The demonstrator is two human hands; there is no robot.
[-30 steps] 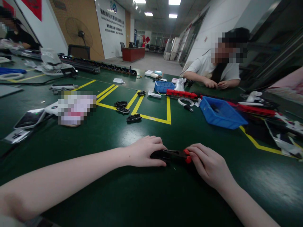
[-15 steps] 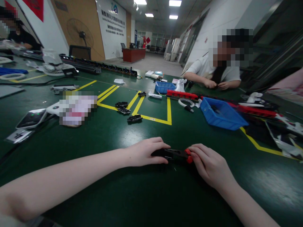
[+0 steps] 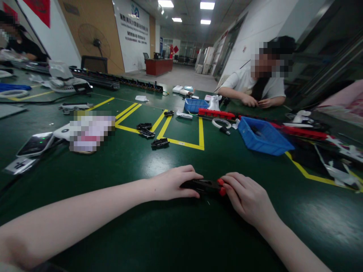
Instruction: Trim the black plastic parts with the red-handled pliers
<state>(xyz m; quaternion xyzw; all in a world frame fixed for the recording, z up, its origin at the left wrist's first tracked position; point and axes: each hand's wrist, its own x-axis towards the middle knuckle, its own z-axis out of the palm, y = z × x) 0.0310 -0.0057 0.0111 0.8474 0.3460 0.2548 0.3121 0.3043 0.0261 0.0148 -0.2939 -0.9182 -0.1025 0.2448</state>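
A small black part with a red end piece (image 3: 204,186) lies on the green table (image 3: 159,226) between my hands. My left hand (image 3: 172,183) is curled over its left end, fingers and thumb closed round it. My right hand (image 3: 244,196) pinches the red end piece with its fingertips. Both forearms rest low over the table. The middle of the black part shows between the two hands; its ends are hidden by my fingers.
Three loose black parts (image 3: 147,130) lie by yellow tape lines (image 3: 181,142). A blue bin (image 3: 262,138) stands at right, a smaller blue bin (image 3: 195,105) and red strips (image 3: 217,113) behind. A person in white (image 3: 255,87) works opposite. Devices (image 3: 35,143) lie at left.
Both hands stay on the part with the same grip. The part and hands have shifted slightly left in the picture as the camera moved a little.
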